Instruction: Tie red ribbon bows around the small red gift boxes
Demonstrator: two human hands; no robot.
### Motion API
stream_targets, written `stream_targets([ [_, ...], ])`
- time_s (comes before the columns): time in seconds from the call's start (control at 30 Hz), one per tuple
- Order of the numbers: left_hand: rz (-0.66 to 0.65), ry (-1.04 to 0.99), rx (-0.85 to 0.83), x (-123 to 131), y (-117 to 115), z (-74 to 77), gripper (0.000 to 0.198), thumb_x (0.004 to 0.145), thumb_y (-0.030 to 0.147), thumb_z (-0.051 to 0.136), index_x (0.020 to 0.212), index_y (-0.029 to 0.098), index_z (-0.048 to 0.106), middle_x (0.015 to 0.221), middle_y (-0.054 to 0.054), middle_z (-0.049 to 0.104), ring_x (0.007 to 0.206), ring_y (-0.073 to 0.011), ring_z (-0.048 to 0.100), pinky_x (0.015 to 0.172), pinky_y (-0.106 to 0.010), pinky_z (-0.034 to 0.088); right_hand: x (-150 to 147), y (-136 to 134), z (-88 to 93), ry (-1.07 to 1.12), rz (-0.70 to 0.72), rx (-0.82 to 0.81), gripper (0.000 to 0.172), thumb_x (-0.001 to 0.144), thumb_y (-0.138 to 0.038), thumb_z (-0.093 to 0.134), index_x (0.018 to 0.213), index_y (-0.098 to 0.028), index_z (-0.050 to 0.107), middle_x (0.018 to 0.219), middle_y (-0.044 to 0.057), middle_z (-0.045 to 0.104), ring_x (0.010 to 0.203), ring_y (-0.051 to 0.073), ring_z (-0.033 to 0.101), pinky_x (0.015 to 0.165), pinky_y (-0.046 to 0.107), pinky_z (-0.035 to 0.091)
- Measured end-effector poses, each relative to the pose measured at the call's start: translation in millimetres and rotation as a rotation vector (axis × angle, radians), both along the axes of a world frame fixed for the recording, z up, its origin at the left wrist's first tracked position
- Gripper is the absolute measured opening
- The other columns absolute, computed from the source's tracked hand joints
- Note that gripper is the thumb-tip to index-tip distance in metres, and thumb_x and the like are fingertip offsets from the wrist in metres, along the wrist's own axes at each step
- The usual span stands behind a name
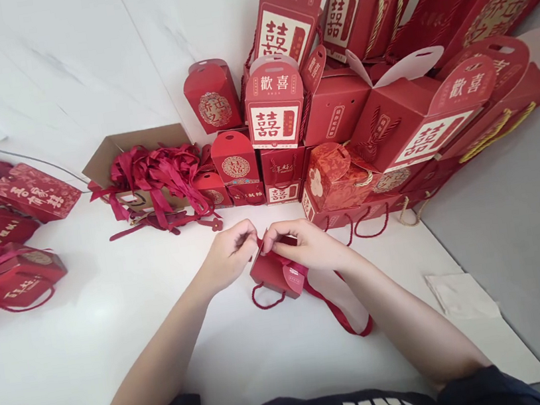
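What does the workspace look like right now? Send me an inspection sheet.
Surface: white table.
Job's things: small red gift box, with red cord handle, long red ribbon and pale pink tag.
Clutter: cardboard carton of tangled red ribbons; stacked red boxes printed with double-happiness characters; ribbon-tied red boxes at left.
Hands: right hand pinches the box top; left hand has its fingers at the same spot.
Cables: thin dark cable at upper left.
Surroundings: white marble-look wall; grey surface; white sheet by the table's right edge.
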State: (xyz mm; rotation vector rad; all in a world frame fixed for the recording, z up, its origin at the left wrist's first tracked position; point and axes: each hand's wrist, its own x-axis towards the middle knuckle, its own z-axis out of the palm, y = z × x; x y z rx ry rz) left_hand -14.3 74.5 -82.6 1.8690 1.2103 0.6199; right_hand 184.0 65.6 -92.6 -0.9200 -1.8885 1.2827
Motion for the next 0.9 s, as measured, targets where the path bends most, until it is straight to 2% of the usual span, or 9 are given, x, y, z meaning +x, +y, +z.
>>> stream_targets([
  [0.17, 0.172, -0.069, 0.122, -24.0, 4.9, 21.8, 0.012, 0.084, 0.021, 0.045, 0.072, 0.02, 0.047, 0.059, 0.004, 0.051, 0.057, -0.0115, 0.05, 0.057, -0.025, 0.041, 12.5, -0.4, 5.7, 0.024, 0.017, -0.043, 0.018, 0.086, -0.018, 0.055, 0.102, -0.02, 0.06, 0.087, 0.002, 0.069, 0.084, 0.015, 0.065, 0.079, 0.029, 0.049],
  [0.3, 0.348, 0.039, 0.279, -54.3, 5.6, 44.9, 0.013, 0.082, 0.017, 0.046, 0.071, 0.021, 0.05, 0.059, 0.003, 0.056, 0.058, -0.0119, 0.053, 0.058, -0.026, 0.041, 26.3, -0.5, 9.1, -0.068, -0.058, 0.0, 0.016, 0.087, -0.024, 0.057, 0.103, -0.022, 0.06, 0.096, 0.003, 0.069, 0.09, 0.017, 0.065, 0.077, 0.029, 0.049],
  [0.4, 0.559, 0.39, 0.439, -87.8, 6.4, 52.5, 0.015, 0.08, 0.021, 0.049, 0.068, 0.021, 0.057, 0.058, 0.006, 0.058, 0.057, -0.0102, 0.052, 0.054, -0.022, 0.035, 42.2, -4.4, 11.9, -0.106, -0.137, 0.034, 0.015, 0.089, -0.03, 0.057, 0.1, -0.021, 0.062, 0.1, 0.004, 0.067, 0.092, 0.017, 0.064, 0.08, 0.03, 0.048],
  [0.47, 0.633, 0.7, 0.5, -106.8, 8.4, 51.2, 0.018, 0.078, 0.029, 0.054, 0.063, 0.021, 0.06, 0.046, 0.006, 0.047, 0.048, -0.0088, 0.044, 0.048, -0.02, 0.025, 54.5, -10.1, 11.6, -0.138, -0.17, 0.018, 0.016, 0.09, -0.034, 0.055, 0.097, -0.021, 0.062, 0.098, 0.003, 0.067, 0.091, 0.017, 0.062, 0.08, 0.03, 0.047],
  [0.57, 0.468, 0.77, 0.426, -108.9, 11.9, 43.6, 0.021, 0.08, 0.04, 0.056, 0.083, 0.022, 0.067, 0.064, 0.004, 0.064, 0.056, -0.0148, 0.055, 0.051, -0.022, 0.035, 70.0, -21.6, 2.6, -0.201, -0.184, -0.055, 0.025, 0.093, -0.042, 0.05, 0.092, -0.02, 0.062, 0.092, 0.003, 0.067, 0.089, 0.018, 0.061, 0.08, 0.031, 0.045],
  [0.63, 0.253, 0.6, 0.271, -88.8, 12.5, 37.0, 0.034, 0.087, 0.048, 0.049, 0.105, 0.024, 0.065, 0.103, -0.003, 0.071, 0.085, -0.0236, 0.065, 0.072, -0.031, 0.048, 75.2, -29.0, -9.7, -0.21, -0.157, -0.131, 0.031, 0.094, -0.047, 0.046, 0.092, -0.02, 0.062, 0.093, 0.004, 0.067, 0.091, 0.02, 0.061, 0.084, 0.033, 0.044],
  [0.7, 0.082, 0.384, 0.138, -59.8, 11.4, 29.5, 0.041, 0.089, 0.052, 0.046, 0.118, 0.027, 0.059, 0.128, -0.003, 0.062, 0.113, -0.0259, 0.059, 0.094, -0.036, 0.046, 75.3, -35.0, -24.0, -0.189, -0.118, -0.2, 0.037, 0.095, -0.05, 0.043, 0.093, -0.019, 0.063, 0.097, 0.005, 0.068, 0.095, 0.021, 0.061, 0.088, 0.034, 0.043],
  [0.8, -0.149, 0.177, -0.062, -23.3, 8.0, 16.3, 0.046, 0.086, 0.054, 0.052, 0.121, 0.024, 0.054, 0.125, -0.008, 0.061, 0.117, -0.0243, 0.056, 0.089, -0.034, 0.05, 67.8, -42.0, -41.5, -0.13, -0.075, -0.257, 0.04, 0.094, -0.053, 0.043, 0.091, -0.019, 0.063, 0.098, 0.005, 0.067, 0.096, 0.021, 0.059, 0.089, 0.034, 0.043],
  [0.9, -0.204, 0.13, -0.148, -10.3, 4.9, 6.1, 0.042, 0.08, 0.053, 0.061, 0.105, 0.021, 0.054, 0.1, -0.006, 0.065, 0.092, -0.0205, 0.063, 0.071, -0.029, 0.051, 57.4, -47.7, -49.4, 0.02, -0.029, -0.335, 0.038, 0.093, -0.053, 0.047, 0.09, -0.018, 0.062, 0.095, 0.005, 0.065, 0.092, 0.02, 0.059, 0.087, 0.032, 0.043],
])
